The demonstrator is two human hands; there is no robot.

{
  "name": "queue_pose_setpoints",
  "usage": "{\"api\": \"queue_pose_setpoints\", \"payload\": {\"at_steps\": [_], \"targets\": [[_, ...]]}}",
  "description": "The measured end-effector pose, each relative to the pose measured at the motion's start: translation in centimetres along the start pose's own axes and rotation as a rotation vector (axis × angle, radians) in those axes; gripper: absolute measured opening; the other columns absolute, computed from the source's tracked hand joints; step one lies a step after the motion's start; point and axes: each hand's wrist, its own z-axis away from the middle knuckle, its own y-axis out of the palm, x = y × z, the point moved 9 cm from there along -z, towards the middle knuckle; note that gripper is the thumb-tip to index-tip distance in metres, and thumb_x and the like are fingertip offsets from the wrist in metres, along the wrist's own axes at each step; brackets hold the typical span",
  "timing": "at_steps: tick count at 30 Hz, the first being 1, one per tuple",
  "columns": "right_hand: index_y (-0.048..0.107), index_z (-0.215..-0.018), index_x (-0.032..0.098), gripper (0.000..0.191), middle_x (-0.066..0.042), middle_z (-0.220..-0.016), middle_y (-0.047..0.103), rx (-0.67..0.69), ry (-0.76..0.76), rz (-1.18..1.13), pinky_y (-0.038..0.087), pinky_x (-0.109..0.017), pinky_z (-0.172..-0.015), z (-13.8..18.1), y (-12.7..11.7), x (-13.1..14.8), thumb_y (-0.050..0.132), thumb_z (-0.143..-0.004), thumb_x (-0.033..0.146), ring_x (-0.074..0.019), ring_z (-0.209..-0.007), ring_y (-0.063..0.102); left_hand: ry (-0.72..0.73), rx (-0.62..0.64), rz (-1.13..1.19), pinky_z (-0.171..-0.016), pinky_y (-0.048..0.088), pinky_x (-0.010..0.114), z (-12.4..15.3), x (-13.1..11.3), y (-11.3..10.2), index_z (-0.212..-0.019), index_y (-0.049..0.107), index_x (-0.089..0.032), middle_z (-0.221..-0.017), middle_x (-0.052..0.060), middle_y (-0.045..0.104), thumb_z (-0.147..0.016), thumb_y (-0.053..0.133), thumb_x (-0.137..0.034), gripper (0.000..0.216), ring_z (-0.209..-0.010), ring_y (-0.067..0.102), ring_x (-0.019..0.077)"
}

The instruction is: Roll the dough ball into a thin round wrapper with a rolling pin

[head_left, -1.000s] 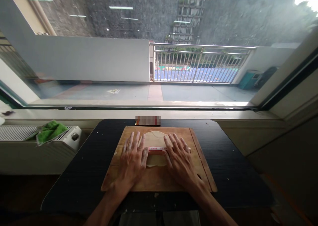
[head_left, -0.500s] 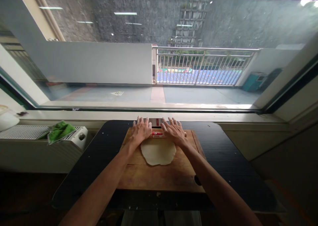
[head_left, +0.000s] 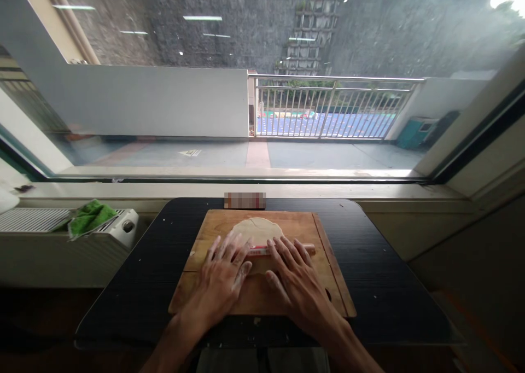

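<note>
A wooden rolling pin (head_left: 260,250) with a red and white label lies across a flat, pale sheet of dough (head_left: 257,230). My left hand (head_left: 223,269) rests on the pin's left part, fingers stretched out and spread, not wrapped round it. On the right part, my right hand (head_left: 293,269) lies in the same way, palm down with fingers apart. The pin's right end sticks out past that hand; its left end is hidden under the left one. Beneath the dough is a wooden cutting board (head_left: 262,299). Both hands look dusted with flour.
The board sits on a black table (head_left: 369,274). A blurred-out small box (head_left: 245,200) stands at its far edge, by the window sill (head_left: 295,190). To the left, a green cloth (head_left: 92,218) drapes over a white radiator (head_left: 53,252).
Both hands and the rolling pin have come back toward me from the far edge of the dough. The far part of the dough is uncovered now.
</note>
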Motion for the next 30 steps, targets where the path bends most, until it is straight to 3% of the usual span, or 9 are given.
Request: {"api": "queue_pose_setpoints", "payload": {"at_steps": [4, 7, 12, 16, 19, 23, 26, 30], "targets": [[0.031, -0.182, 0.033, 0.069, -0.005, -0.18, 0.045, -0.002, 0.018, -0.001, 0.038, -0.062, -0.137, 1.9, -0.4, 0.9, 0.052, -0.117, 0.046, -0.0336, -0.168, 0.041, -0.023, -0.076, -0.002, -0.137, 0.04, 0.06, 2.8, -0.9, -0.5, -0.171, 0.05, -0.041, -0.169, 0.005, 0.061, -0.114, 0.049, -0.044, 0.057, -0.16, 0.053, 0.0322], [0.036, -0.18, 0.032, 0.065, -0.005, -0.182, 0.042, 0.02, 0.027, 0.015, 0.032, -0.064, -0.139, 1.3, 0.1, 0.6, 0.05, -0.118, 0.047, -0.0334, -0.172, 0.033, -0.047, -0.086, -0.001, -0.137, 0.04, 0.061, 2.2, -0.6, -0.2, -0.17, 0.052, -0.041, -0.172, 0.006, 0.058, -0.114, 0.049, -0.044, 0.056, -0.163, 0.049, 0.0338], [0.047, -0.175, 0.029, 0.057, -0.009, -0.18, 0.046, 0.036, 0.093, 0.064, 0.029, -0.064, -0.139, -2.8, 1.4, -1.8, 0.043, -0.12, 0.043, -0.0342, -0.171, 0.034, -0.115, -0.014, 0.025, -0.138, 0.038, 0.058, -2.5, 2.0, 1.2, -0.155, 0.07, -0.036, -0.17, 0.008, 0.061, -0.116, 0.042, -0.045, 0.049, -0.165, 0.047, 0.0335], [0.05, -0.173, 0.03, 0.054, -0.008, -0.177, 0.052, 0.114, 0.123, 0.077, 0.029, -0.063, -0.138, -7.4, 2.5, -4.0, 0.038, -0.121, 0.039, -0.0329, -0.171, 0.036, -0.139, 0.058, 0.045, -0.138, 0.035, 0.057, -7.0, 3.9, 2.4, -0.163, 0.063, -0.034, -0.175, 0.009, 0.054, -0.117, 0.038, -0.048, 0.054, -0.169, 0.04, 0.0336], [0.053, -0.172, 0.027, 0.057, -0.012, -0.177, 0.051, 0.192, 0.239, 0.101, 0.032, -0.063, -0.136, -10.6, 3.0, -6.1, 0.035, -0.121, 0.047, -0.0355, -0.17, 0.037, -0.214, 0.117, 0.024, -0.137, 0.034, 0.06, -10.1, 5.1, 3.2, -0.168, 0.057, -0.029, -0.173, 0.015, 0.056, -0.118, 0.031, -0.051, 0.061, -0.17, 0.038, 0.0355], [0.057, -0.169, 0.027, 0.058, -0.013, -0.176, 0.051, 0.203, 0.292, 0.111, 0.034, -0.065, -0.134, -12.9, 2.9, -7.0, 0.034, -0.121, 0.049, -0.0371, -0.168, 0.04, -0.311, 0.175, 0.032, -0.134, 0.036, 0.064, -12.5, 6.0, 3.8, -0.168, 0.056, -0.021, -0.173, 0.02, 0.055, -0.118, 0.028, -0.055, 0.067, -0.169, 0.038, 0.0389], [0.061, -0.166, 0.026, 0.057, -0.012, -0.17, 0.06, 0.187, 0.282, 0.092, 0.038, -0.06, -0.133, -11.9, 2.7, -6.4, 0.035, -0.121, 0.048, -0.0349, -0.164, 0.047, -0.306, 0.204, 0.038, -0.133, 0.039, 0.061, -11.8, 5.5, 3.6, -0.166, 0.058, -0.019, -0.172, 0.02, 0.055, -0.118, 0.027, -0.054, 0.067, -0.167, 0.042, 0.0375], [0.067, -0.159, 0.021, 0.056, -0.013, -0.165, 0.065, 0.12, 0.184, 0.038, 0.042, -0.054, -0.131, -7.8, 2.2, -4.0, 0.033, -0.122, 0.045, -0.0327, -0.156, 0.056, -0.197, 0.129, 0.041, -0.137, 0.035, 0.056, -7.6, 3.6, 2.2, -0.162, 0.063, -0.021, -0.173, 0.012, 0.056, -0.119, 0.028, -0.048, 0.062, -0.169, 0.041, 0.0341]]}}
